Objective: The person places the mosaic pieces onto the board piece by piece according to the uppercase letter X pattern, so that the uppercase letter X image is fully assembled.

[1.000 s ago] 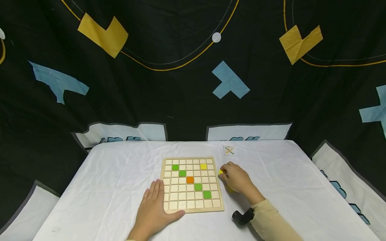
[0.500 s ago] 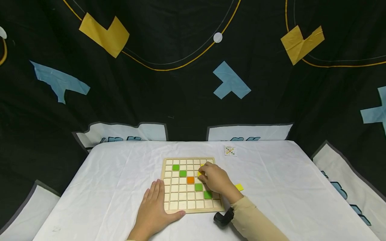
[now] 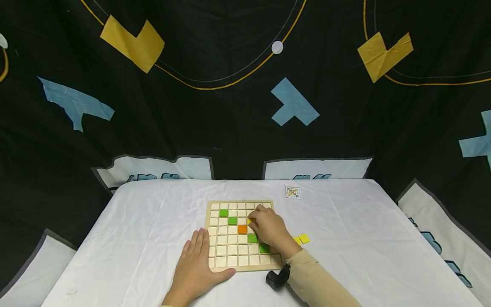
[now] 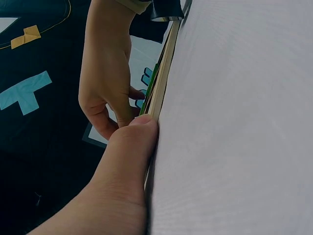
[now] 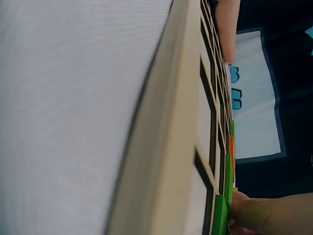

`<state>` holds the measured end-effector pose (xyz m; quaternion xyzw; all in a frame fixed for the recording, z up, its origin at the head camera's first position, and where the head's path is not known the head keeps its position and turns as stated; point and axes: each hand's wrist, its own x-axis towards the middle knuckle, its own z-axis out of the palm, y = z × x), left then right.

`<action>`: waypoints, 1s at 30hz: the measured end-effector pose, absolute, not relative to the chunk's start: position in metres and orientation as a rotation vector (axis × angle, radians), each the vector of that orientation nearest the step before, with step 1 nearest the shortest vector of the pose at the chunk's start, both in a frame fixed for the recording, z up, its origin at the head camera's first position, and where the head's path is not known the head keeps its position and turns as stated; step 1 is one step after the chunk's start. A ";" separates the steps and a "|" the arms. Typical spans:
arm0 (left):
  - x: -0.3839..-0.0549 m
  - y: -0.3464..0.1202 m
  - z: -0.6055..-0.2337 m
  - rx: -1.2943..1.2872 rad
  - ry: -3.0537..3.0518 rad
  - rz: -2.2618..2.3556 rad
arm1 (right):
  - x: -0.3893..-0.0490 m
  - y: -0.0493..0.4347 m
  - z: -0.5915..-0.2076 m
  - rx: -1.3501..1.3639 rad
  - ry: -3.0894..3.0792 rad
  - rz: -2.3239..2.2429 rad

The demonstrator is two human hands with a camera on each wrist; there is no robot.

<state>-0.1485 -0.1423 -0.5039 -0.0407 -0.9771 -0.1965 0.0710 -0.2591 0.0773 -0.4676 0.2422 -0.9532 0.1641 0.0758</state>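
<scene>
A wooden grid board [image 3: 264, 268] lies on the white cloth. Along its left edge my left hand [image 3: 195, 262] rests with straight fingers, the thumb [image 4: 144, 120] at the near rim. My right hand [image 3: 270, 228] is over the right half of the board and pinches a yellow tile [image 3: 249, 221] at a square just up and right of the orange tile [image 3: 242, 229]. Several green tiles, among them one upper-left tile [image 3: 223, 212] and one lower tile [image 3: 252, 238], make a diagonal with the orange one. Part of the board's upper right is hidden by my right hand.
Two yellow tiles [image 3: 304, 238] lie on the cloth right of the board, one partly behind my right wrist. A small card with a coloured grid pattern [image 3: 293, 192] lies beyond the board's far right corner. A black wrist device [image 3: 278, 278] hangs beneath my right sleeve.
My right hand has carried a yellow tile from the cloth right of the board leftward onto the grid. It now covers the yellow tile seen earlier at upper right. My left hand has stayed put.
</scene>
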 end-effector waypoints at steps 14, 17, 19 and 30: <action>-0.148 -0.142 -0.504 -0.122 -2.928 -0.599 | -0.264 0.076 -0.470 0.700 -2.855 0.589; -0.148 -0.142 -0.503 -0.127 -2.921 -0.597 | -0.266 0.075 -0.470 0.684 -2.870 0.614; -0.149 -0.141 -0.503 -0.128 -2.923 -0.599 | -0.266 0.076 -0.470 0.680 -2.878 0.625; -0.148 -0.141 -0.502 -0.126 -2.937 -0.594 | -0.257 0.084 -0.464 0.747 -2.886 0.642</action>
